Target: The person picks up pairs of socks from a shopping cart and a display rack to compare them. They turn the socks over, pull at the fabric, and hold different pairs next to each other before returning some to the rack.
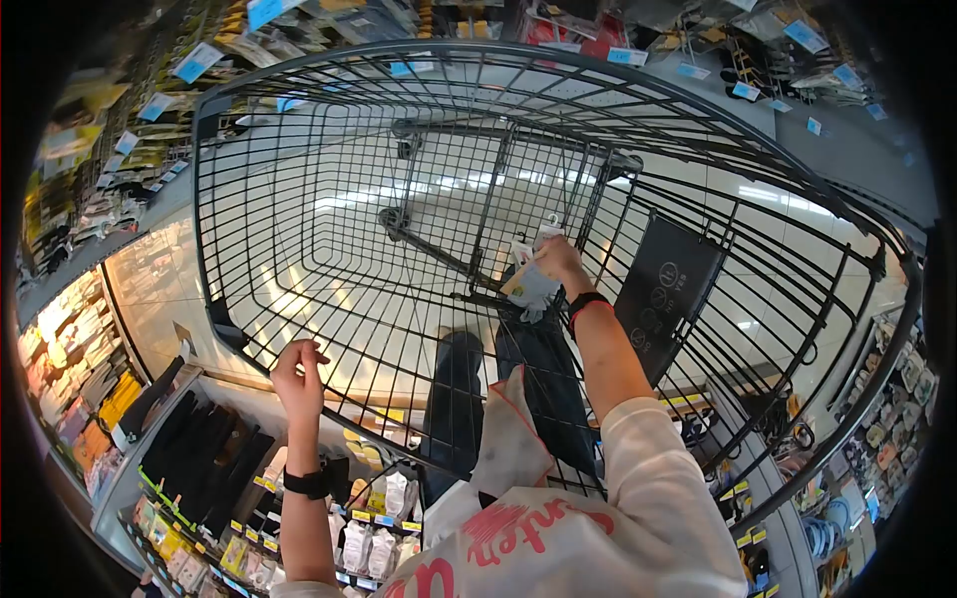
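Observation:
My right hand [561, 261] is closed on a small hanging packet [533, 287] and holds it over the shopping cart [329, 199]. The packet has a pale card with a hook at its top and light grey contents, perhaps socks; my fingers cover part of it. Near the cart's left side rail, my left hand [298, 379] hovers with its fingers loosely curled, and nothing shows in them. The cart is a dark wire one, and its floor shows through the mesh.
A dark panel [670, 289] with white symbols is fixed inside the cart on the right. Shelves with packed goods and yellow tags [384, 519] stand close below. Hanging goods with blue price tags [197, 62] line the far side.

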